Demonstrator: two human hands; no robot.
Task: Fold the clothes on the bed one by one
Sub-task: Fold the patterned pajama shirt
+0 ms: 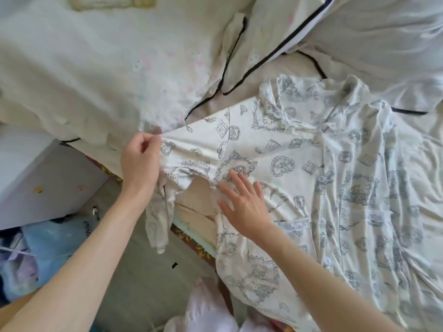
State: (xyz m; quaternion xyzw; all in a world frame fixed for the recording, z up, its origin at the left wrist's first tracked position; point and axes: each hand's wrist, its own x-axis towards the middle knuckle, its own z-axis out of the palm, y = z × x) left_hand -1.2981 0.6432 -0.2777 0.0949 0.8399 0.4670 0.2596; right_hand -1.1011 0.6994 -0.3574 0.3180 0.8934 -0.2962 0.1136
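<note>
White printed pyjama top (299, 164): left hand (140, 161) pinches its sleeve, right hand (244, 202) presses flat.

I can't read a single word, number or brand anywhere in front of me. The pyjama top (299, 164) I'm working on is printed all over in blue-grey line drawings: little open books, round frilled medallions, leaves and small animals. The books, such as the one at about twelve o'clock from my right hand (244, 204), carry only tiny strokes that stand in for writing, not letters I can make out. The bedding (96, 68) at eleven o'clock shows faint pastel blotches, too washed out to read as anything. No tag or label shows on the cloth pinched in my left hand (140, 159).
</note>
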